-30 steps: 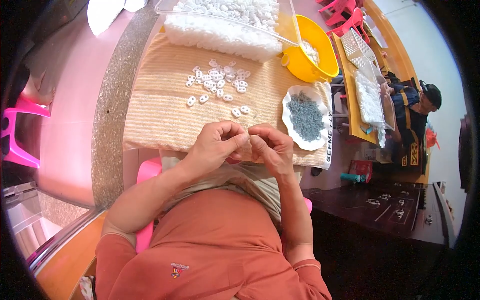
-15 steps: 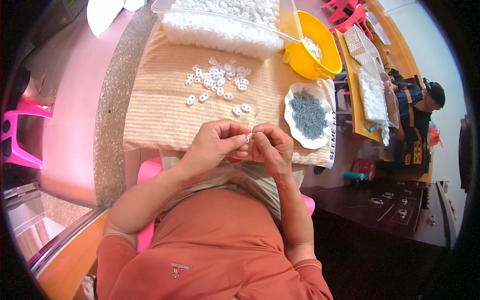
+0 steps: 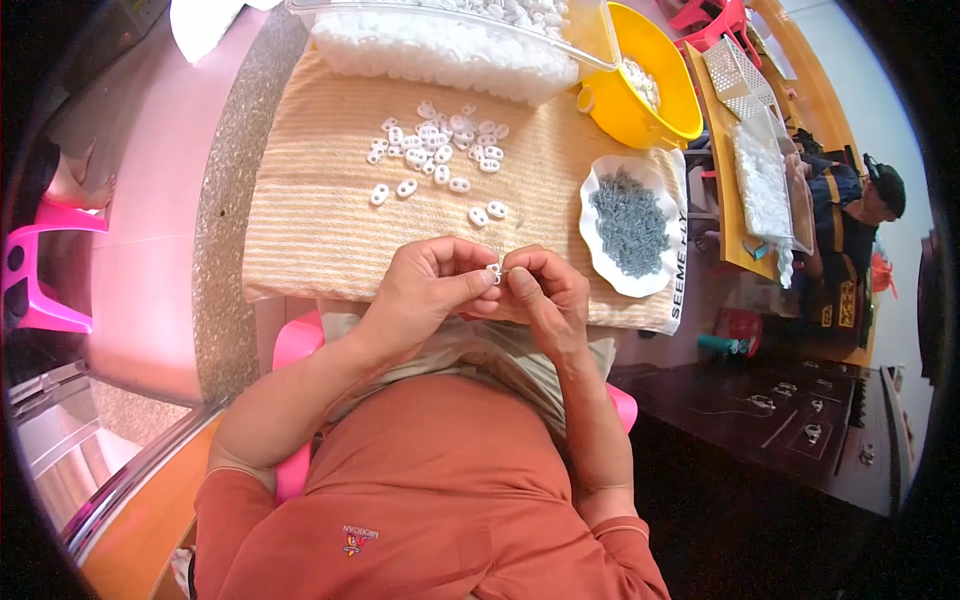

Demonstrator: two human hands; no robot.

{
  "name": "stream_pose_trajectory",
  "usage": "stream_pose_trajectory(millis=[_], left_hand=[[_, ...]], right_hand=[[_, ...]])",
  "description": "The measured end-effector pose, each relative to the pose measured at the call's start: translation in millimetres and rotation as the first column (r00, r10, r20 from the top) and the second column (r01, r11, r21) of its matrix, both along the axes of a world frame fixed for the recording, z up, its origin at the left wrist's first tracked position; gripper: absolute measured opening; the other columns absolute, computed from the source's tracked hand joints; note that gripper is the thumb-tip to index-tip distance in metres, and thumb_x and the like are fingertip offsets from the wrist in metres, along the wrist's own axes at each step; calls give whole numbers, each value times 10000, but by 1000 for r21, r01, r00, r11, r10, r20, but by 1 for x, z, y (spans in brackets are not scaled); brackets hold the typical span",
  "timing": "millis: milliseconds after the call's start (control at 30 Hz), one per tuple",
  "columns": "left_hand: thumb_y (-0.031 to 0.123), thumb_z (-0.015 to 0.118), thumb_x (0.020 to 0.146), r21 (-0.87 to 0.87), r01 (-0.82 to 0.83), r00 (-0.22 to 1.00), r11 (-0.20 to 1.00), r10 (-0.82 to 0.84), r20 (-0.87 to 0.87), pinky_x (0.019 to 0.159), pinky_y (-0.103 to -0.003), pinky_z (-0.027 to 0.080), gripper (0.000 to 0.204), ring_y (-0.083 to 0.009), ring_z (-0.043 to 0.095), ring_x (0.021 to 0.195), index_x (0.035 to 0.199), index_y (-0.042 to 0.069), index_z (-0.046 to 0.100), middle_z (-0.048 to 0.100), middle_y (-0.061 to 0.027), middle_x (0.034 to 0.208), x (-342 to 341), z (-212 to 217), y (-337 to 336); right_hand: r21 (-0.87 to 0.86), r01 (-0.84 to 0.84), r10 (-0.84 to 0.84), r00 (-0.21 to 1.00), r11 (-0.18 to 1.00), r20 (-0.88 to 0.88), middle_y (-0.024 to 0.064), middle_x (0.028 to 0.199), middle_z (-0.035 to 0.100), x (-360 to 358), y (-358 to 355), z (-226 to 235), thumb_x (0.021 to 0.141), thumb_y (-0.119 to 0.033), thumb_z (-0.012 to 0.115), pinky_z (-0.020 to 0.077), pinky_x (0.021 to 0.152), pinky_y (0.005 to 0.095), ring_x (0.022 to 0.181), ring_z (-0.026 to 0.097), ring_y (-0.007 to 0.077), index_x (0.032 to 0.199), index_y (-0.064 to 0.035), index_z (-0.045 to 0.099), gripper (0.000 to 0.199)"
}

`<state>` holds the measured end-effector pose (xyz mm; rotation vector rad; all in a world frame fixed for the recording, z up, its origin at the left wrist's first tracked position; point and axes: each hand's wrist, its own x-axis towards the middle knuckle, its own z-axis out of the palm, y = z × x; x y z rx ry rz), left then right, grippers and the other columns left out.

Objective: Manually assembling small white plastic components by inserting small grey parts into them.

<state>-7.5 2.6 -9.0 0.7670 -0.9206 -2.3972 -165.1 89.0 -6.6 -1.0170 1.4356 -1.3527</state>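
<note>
Head view, both hands [image 3: 490, 285] pinching small white piece [image 3: 494, 270] over towel's near edge [image 3: 300, 285].

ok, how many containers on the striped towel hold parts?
3: a clear tray of white pieces along the towel's far edge, a yellow bowl at its far right corner, and a white dish of small grey parts on the right. More may lie beyond the frame.

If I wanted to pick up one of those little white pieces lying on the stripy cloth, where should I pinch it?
Take the lone white piece at the left edge of the scatter. It lies flat on the striped cloth, so come straight down from above and pinch its two long sides, probably with thumb and forefinger. It sits apart from the heap, so your fingers should not bump other pieces.
</note>
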Motion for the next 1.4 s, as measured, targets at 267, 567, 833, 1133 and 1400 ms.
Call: stream_pose_trajectory(millis=[267,567,833,1133,1400], left_hand=[[21,593,892,38,-2,1000,999,1,24,717,-246,566,162,-117,634,791,1039,-46,585,632,-76,918,-1,2,0],[18,593,891,55,-14,999,998,12,36,729,-251,562,167,-117,631,796,1045,-48,588,632,-78,925,-1,4,0],[23,603,888,42,-8,1000,999,7,25,734,-255,566,176,-116,629,800,1045,-55,586,631,-81,927,-1,3,1],[17,612,880,25,-21,999,999,20,38,718,-255,572,167,-119,637,794,1027,-62,602,647,-91,912,-1,0,2],[20,619,877,18,-14,998,1000,13,55,714,-253,571,168,-122,640,785,1017,-72,601,655,-102,907,-2,0,7]], right_hand=[[-1,-4,4,1000,1000,-31,17,853,609,-1,0,-2,924,-45,565,466,727,211,789,562,66,914,22,592,73],[13,-10,10,999,1000,-41,18,854,606,-4,1,-5,922,-34,562,467,711,208,779,561,63,908,19,595,64],[3,-26,26,999,1000,-28,32,869,619,-2,1,-3,918,-27,567,477,724,218,794,576,74,920,21,603,59],[13,-9,10,999,1000,-46,36,861,625,1,2,-1,902,-16,586,489,725,217,793,582,81,904,27,619,54],[17,-21,20,999,1000,27,32,864,639,1,2,2,913,-36,583,519,680,213,781,599,69,916,27,618,72]])
